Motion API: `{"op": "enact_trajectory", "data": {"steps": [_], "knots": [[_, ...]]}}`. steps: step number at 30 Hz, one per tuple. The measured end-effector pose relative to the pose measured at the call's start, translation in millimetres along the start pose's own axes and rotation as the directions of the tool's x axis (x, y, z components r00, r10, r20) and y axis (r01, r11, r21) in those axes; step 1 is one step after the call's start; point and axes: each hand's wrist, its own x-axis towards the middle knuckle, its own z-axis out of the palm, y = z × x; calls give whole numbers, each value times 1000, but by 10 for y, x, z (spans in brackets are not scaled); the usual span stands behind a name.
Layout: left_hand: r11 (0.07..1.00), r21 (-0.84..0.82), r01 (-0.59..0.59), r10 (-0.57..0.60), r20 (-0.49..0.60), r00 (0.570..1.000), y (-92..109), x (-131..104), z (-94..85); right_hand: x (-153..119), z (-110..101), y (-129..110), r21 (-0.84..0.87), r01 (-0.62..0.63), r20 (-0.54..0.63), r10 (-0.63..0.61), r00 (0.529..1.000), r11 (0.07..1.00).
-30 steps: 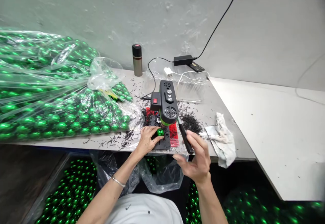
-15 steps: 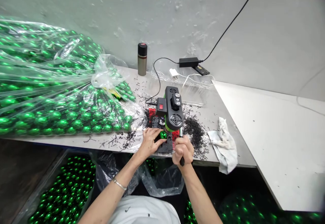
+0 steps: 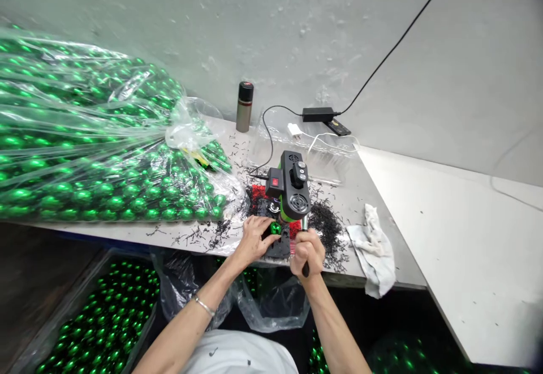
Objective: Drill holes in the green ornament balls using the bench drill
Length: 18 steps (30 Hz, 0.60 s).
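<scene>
A black machine (image 3: 293, 186) with a red switch stands near the table's front edge. Under its front end a shiny green ball (image 3: 275, 228) sits at the black base plate (image 3: 279, 248). My left hand (image 3: 255, 238) has its thumb and fingers around the ball, gripping it from the left. Wrapped round the machine's black-handled lever (image 3: 305, 269), my right hand (image 3: 307, 252) is closed just right of the base.
A big clear bag of green balls (image 3: 106, 153) fills the table's left. Black bits (image 3: 326, 224) lie right of the machine, near a white cloth (image 3: 373, 249). A bottle (image 3: 244, 107) and power adapter (image 3: 318, 115) stand behind. Below is a crate of green balls (image 3: 102, 312).
The whole view has shifted slightly, with the table scene a little lower and to the right. Both hands keep their holds on the ball and the lever.
</scene>
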Motion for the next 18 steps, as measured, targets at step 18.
{"op": "enact_trajectory", "data": {"steps": [18], "knots": [[973, 91, -213, 208, 65, 976, 126, -767, -529, 457, -250, -295, 270, -123, -222, 186, 957, 955]]}}
